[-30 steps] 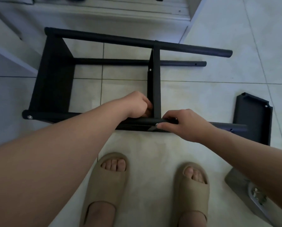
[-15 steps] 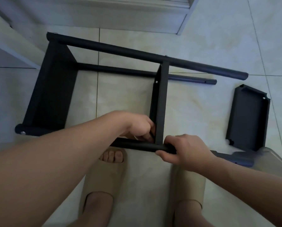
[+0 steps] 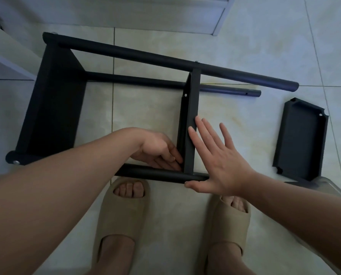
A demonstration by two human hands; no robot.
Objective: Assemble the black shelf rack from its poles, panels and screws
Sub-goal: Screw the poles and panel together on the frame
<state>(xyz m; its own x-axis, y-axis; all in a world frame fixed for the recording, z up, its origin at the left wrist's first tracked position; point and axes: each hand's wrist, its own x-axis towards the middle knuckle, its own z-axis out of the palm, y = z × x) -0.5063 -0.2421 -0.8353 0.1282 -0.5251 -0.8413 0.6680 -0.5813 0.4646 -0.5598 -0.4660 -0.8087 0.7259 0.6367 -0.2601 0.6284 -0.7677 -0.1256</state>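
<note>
Down on the tiled floor the black shelf rack lies on its side. At its far left a small silver screw shows in the end of the near pole. This pole runs just in front of two tan slippers with feet in them.

Next comes the left hand. It reaches into the corner where the near pole meets the middle panel. Its fingertips touch that panel. I cannot tell if they pinch something small or hold nothing.

The middle panel stands up between the near pole and the far poles.

Then comes the right hand. It is flat and wide, with the fingers spread out. The fingertips touch the right side of the middle panel, and the thumb lies against the near pole.

Further right a loose panel lies flat on the floor, well apart from the rack. Its rim faces up. Just below it is the corner of a clear box.
</note>
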